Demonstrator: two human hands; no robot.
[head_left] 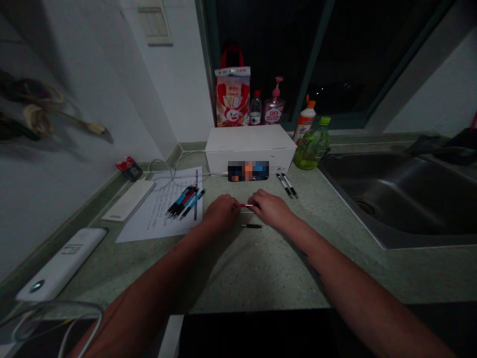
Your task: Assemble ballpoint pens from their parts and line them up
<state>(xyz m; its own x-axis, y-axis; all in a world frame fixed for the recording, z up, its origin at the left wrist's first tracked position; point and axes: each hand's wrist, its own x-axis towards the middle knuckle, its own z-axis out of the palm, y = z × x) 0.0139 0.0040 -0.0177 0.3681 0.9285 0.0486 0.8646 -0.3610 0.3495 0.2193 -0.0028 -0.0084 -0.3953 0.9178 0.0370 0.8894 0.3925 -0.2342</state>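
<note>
My left hand (222, 211) is closed on the left end of a small red pen part (243, 205) above the counter. Close to its right, my right hand (269, 206) pinches the other, pale end. Just below the hands a short black pen part (251, 226) lies on the counter. Several blue, red and black pens (183, 201) rest on a printed sheet (139, 226) to the left. Two white and black pens (286, 185) lie right of a phone (248, 171), which leans on a white box (250, 141).
A steel sink (402, 189) takes up the right side. Behind the box stand a red bag (233, 99) and several bottles, with a green bottle (313, 145) at its right. A white power strip (63, 263) and a flat white box (128, 200) lie left, near cables.
</note>
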